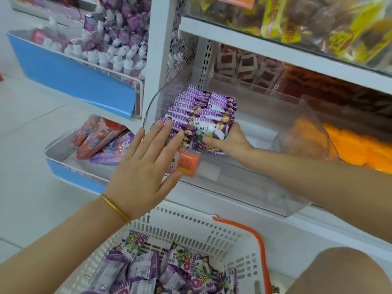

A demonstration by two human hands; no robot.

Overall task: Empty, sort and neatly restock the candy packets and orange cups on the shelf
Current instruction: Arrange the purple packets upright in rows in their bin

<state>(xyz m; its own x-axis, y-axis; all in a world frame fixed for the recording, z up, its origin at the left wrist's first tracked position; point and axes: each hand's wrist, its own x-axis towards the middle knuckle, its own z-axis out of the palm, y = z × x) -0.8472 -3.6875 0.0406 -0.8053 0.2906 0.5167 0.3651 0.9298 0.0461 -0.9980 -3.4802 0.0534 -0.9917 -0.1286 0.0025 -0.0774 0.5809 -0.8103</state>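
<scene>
Left hand point(146, 166) flat, fingers straight and spread, fingertips at left row of upright purple-and-white candy packets point(203, 111) in clear plastic shelf bin point(233, 183). Right hand point(231, 141) grips front packets of right row. Orange plastic cups point(356, 145) right of right hand, beyond clear divider. Below both hands: white slotted basket with orange handle point(191, 225), loose purple packets point(169, 270) inside.

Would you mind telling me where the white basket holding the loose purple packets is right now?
In the head view the white basket sits at bottom centre, directly below the clear shelf bin, with the person's knee to its right.
</scene>
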